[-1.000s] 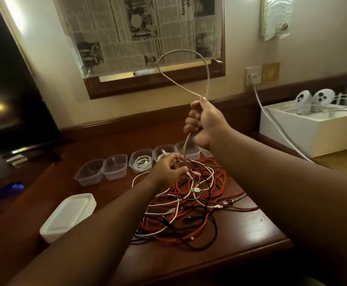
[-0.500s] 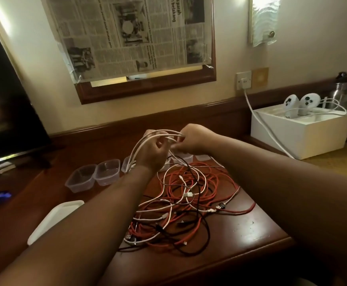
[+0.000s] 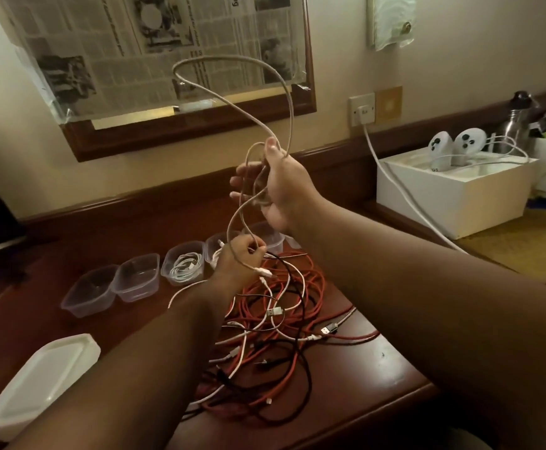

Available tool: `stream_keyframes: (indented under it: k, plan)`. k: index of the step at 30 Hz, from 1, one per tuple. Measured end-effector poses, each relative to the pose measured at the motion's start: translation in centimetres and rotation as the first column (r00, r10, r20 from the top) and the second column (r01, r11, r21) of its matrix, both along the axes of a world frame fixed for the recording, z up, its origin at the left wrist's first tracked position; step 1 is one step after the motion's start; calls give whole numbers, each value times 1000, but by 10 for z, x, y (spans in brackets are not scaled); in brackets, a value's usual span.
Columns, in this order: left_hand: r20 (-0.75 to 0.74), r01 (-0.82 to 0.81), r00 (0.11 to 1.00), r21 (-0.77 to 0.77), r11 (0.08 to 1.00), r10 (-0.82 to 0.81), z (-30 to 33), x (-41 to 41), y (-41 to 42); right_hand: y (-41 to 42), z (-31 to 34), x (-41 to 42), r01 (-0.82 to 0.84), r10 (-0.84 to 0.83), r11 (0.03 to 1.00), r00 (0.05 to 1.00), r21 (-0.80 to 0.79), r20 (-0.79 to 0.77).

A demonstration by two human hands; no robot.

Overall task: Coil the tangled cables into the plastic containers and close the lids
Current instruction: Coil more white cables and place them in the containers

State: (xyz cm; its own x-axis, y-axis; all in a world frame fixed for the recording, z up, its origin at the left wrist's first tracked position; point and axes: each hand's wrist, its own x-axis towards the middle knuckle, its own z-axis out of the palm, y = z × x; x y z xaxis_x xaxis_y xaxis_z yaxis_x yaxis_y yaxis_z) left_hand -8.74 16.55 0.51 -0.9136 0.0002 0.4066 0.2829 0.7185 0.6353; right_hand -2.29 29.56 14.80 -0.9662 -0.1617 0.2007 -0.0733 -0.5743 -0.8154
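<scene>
The right hand (image 3: 278, 186) is raised above the desk (image 3: 372, 378), its fingers curled round a grey-white cable (image 3: 232, 102) whose big loop rises from the fist and arcs up and to the left in front of the newspaper (image 3: 154, 47) on the wall. From the fist the cable drops in an S-curve to the left hand (image 3: 240, 258), which hangs low over the tangle (image 3: 274, 336) and pinches the strand between curled fingers. Its long run is thus roughly upright between the two hands.

The tangle of red, black and white cables lies on the middle of the desk and reaches toward the front edge. Bare wood shows at the right front corner and along the right edge. Behind the tangle, a row of clear tubs (image 3: 135, 280) runs along the back of the desk; one tub (image 3: 184, 266) holds a coiled white cable, two at the left end are bare, and the ones behind the hands are partly hidden. A white lid (image 3: 41, 381) lies near the left front corner, well apart from the tubs.

To the right, off the desk, a white box (image 3: 453, 196) carries two white controllers (image 3: 456, 144), and a white lead (image 3: 395, 183) runs from the wall socket (image 3: 362, 108) down past it. The newsprint is too blurred to read.
</scene>
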Motion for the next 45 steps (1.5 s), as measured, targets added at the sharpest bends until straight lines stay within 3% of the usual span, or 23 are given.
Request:
stream_keyframes:
  k: [3, 5, 7, 8, 11, 14, 16, 20, 22, 26, 31, 33, 39, 43, 45]
  plan:
    - [36, -41, 998, -69, 997, 43, -8, -15, -7, 9, -2, -9, 44, -45, 999, 997, 23, 55]
    - [26, -79, 997, -10, 997, 79, -3, -23, -11, 16, -8, -18, 117, -119, 947, 993, 299, -9]
    - [-18, -142, 989, 108, 984, 145, 11, -32, -17, 21, -18, -28, 260, -206, 737, 966, 624, -158]
    - [-35, -160, 985, 174, 972, 169, 20, -37, -20, 23, -24, -35, 327, -251, 640, 944, 696, -213]
    - [-164, -156, 969, 187, 970, 187, 48, -45, -25, 29, -37, -49, 344, -289, 558, 934, 755, -212]
    - [-309, -125, 938, 120, 985, 157, 74, -44, -23, 29, -40, -53, 184, -149, 515, 981, 837, -124]
    - [-317, -91, 939, 155, 984, 136, 80, -44, -22, 24, -37, -54, 180, -94, 489, 984, 854, -154]
    - [-119, 40, 993, 344, 938, 1, 58, -37, -15, 11, -27, -54, 391, -179, 590, 916, 706, -358]
    - [-36, 92, 996, 318, 944, -85, 42, -28, -10, 4, -25, -52, 429, -217, 642, 897, 636, -385]
    - [114, 205, 965, 226, 952, -235, 15, -6, 1, -6, -16, -47, 220, -175, 904, 973, 366, -153]
    - [186, 51, 980, 73, 996, -64, 8, -10, -2, -1, -4, -39, 205, -201, 973, 978, 102, -53]
    - [142, -31, 990, 119, 992, 14, 19, -16, -9, 5, -1, -34, 244, -240, 966, 969, 80, -60]
    - [-109, -164, 969, 380, 910, 220, 93, -34, -35, 16, 6, -22, 291, -243, 928, 946, 231, -215]
    - [-201, -133, 952, 408, 903, 231, 123, -28, -42, 17, 7, -13, 294, -230, 916, 942, 272, -243]
    - [-227, -111, 954, 348, 931, 199, 129, -20, -44, 19, 8, -8, 282, -214, 915, 945, 287, -247]
